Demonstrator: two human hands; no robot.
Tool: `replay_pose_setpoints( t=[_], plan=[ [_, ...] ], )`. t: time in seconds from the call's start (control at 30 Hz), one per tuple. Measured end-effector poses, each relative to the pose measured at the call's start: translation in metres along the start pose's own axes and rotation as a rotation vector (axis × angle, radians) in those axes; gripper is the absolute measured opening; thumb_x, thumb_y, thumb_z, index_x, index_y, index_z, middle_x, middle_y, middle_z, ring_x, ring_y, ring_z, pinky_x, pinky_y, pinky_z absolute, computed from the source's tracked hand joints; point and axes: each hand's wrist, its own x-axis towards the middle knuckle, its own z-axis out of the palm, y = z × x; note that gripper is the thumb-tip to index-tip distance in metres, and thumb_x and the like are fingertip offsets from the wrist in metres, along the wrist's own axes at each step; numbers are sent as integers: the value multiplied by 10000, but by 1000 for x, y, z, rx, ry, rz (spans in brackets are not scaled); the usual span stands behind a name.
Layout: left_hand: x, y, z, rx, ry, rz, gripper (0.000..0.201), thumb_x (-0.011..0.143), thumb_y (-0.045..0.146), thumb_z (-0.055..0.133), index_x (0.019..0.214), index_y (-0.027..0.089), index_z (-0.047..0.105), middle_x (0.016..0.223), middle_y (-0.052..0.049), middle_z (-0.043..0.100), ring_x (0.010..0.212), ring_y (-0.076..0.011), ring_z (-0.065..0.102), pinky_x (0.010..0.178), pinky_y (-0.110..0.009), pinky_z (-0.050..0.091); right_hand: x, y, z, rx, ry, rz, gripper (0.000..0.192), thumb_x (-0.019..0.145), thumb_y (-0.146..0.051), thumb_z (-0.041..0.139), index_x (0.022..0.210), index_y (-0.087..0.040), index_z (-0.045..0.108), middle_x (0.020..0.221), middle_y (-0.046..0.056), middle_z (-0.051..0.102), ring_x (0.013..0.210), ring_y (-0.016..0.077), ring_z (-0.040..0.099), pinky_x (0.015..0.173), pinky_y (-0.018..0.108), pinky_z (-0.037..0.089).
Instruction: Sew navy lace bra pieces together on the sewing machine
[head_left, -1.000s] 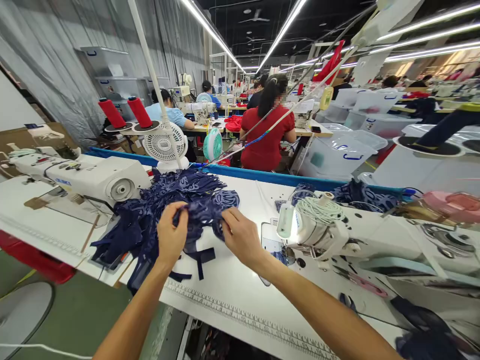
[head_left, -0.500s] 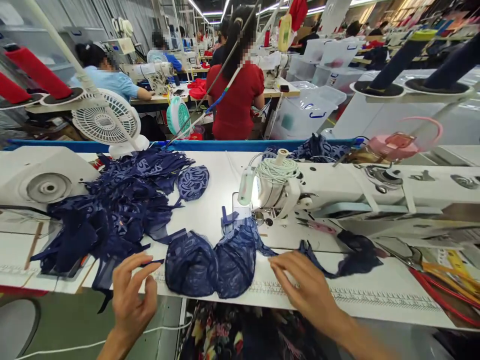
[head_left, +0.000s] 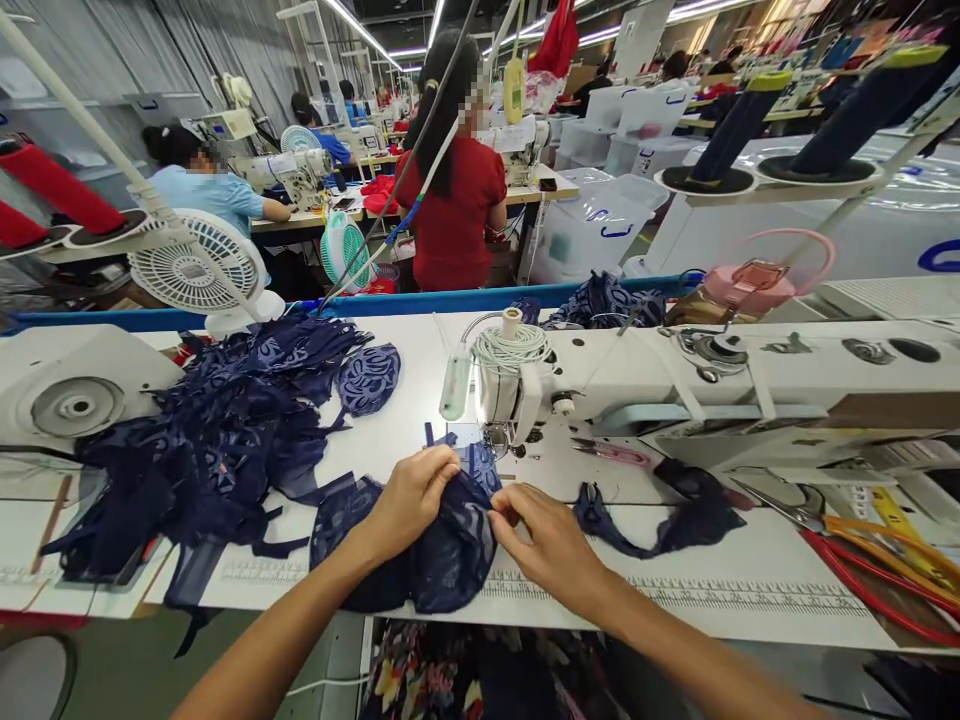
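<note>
A navy lace bra (head_left: 454, 565) lies on the machine table, its two cups toward the front edge and its upper part by the needle area of the sewing machine (head_left: 531, 385). My left hand (head_left: 415, 497) reaches over the left cup and pinches the fabric at the top of the right cup. Against that cup's right edge, my right hand (head_left: 546, 540) is closed, thumb and fingertips gripping the fabric edge. My left hand and forearm hide part of the left cup. To the right of my right hand rests another dark navy fabric piece (head_left: 686, 510).
A heap of navy lace pieces (head_left: 225, 430) covers the left, with a loose cup piece (head_left: 369, 380) beside it. Pink-handled snips (head_left: 619, 453) lie under the machine arm. Orange-handled scissors (head_left: 862, 535) are at the right. A white fan (head_left: 199, 262) stands behind the heap.
Both hands have moved in to the bra and closed on its fabric; my left came from the left, my right from the right. The view has shifted slightly.
</note>
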Motion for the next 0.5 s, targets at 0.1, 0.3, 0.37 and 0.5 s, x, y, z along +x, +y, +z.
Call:
replay_pose_setpoints(
  t=[0.1,0.3,0.37,0.5],
  plan=[
    [14,-6,15,187,47,-24,236,1001,192,323,888,200,530,802,-16,598,706,-140,565,631,-232,416,12,13,-4,70,-63,-1,133,928,-183,489,801,-218,503,718,-25,566,646,122,536,597,241,402],
    [25,-27,45,294,37,-38,169,980,295,420,908,201,540,837,-31,625,772,-178,603,643,-257,411,19,42,-6,-277,-157,-322,281,897,-28,418,1055,-176,597,1055,94,650,955,191,588,785,323,420],
    [12,-25,44,274,35,-34,141,959,314,460,944,196,536,865,-33,623,811,-183,602,701,-270,429,8,43,-6,-315,-207,-361,295,869,-3,430,1029,-171,612,1063,96,649,962,194,574,799,336,412],
    [-8,-11,32,153,-53,-21,107,947,267,476,901,200,546,833,-17,589,773,-166,570,709,-263,422,-4,38,-7,-293,-242,-385,223,919,-84,453,1064,-157,605,1079,98,643,979,199,562,820,351,415]
  ],
)
